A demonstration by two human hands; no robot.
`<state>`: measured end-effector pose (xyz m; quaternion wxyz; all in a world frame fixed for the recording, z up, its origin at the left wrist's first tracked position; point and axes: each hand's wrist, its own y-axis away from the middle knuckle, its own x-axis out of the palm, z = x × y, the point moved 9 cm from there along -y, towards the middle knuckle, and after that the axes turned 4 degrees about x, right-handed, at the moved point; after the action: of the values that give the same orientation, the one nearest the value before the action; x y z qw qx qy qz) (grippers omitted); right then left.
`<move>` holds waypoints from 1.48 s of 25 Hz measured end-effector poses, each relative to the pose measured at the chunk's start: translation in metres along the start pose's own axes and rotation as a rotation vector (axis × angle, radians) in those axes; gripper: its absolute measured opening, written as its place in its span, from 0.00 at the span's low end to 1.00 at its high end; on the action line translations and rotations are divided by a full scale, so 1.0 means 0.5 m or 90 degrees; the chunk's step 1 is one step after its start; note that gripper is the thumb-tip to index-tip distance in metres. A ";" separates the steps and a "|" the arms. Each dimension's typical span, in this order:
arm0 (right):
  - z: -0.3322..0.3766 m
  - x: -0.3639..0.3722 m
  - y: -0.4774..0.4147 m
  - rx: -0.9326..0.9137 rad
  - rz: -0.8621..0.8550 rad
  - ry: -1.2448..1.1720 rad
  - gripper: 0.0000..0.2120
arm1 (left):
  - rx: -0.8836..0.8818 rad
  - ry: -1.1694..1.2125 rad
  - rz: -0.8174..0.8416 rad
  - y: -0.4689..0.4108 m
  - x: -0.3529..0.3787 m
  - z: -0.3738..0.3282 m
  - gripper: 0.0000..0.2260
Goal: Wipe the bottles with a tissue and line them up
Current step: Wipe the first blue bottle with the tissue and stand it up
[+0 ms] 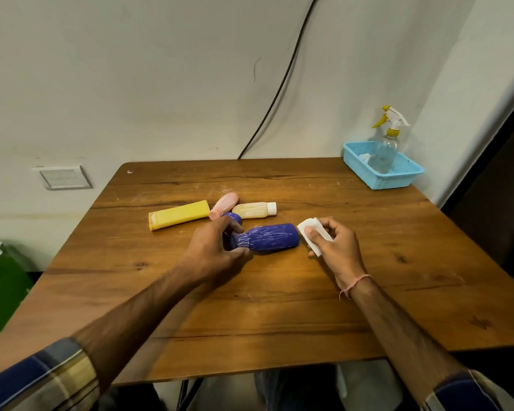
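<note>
My left hand (217,250) had its fingers (230,222) curled round the neck of the blue bottle (267,237), which lay on its side on the worktop (279,307), white scribbles uppermost. Just right of its base, my right hand (333,244) pinched the folded tissue (309,229). To wipe well, I judged, I should pin the neck firmly — then stroke from base toward neck, rolling the bottle between passes.
</note>
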<state>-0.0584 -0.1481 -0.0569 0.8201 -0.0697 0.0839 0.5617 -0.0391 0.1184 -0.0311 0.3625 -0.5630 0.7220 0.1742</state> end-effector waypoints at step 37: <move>0.060 0.075 0.081 -0.323 -0.141 0.360 0.14 | -0.010 0.444 -0.267 0.078 0.039 0.119 0.22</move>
<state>-0.0809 -0.0933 -0.0363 0.7770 -0.4309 0.1571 0.4312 -0.0581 0.1564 -0.0914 0.1193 -0.7259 0.6700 -0.0992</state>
